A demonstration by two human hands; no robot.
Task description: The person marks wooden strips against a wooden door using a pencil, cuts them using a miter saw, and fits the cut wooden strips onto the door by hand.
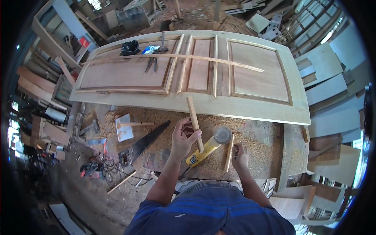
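Observation:
My left hand [182,137] holds a short wooden strip [192,109] upright, thumb on one side and fingers on the other. Its lower end hangs in front of a yellow power tool [209,147] with a round grey disc-shaped head, lying on the workbench. My right hand [241,158] is low over the bench with its fingers curled; something small may be pinched there, too small to make out. Just left of those fingers stands a second short wooden strip [229,156]; whether they touch it is unclear. Beyond both hands lies a panelled wooden door [250,107] with raised mouldings.
A long thin batten [239,65] crosses the door, near pincers [151,64], a hammer [162,45] and a black bag [130,47]. On the sawdust-strewn bench [258,156] lie a handsaw [147,141] and a white square piece [124,128]. Tangled cables [115,168] are at the left.

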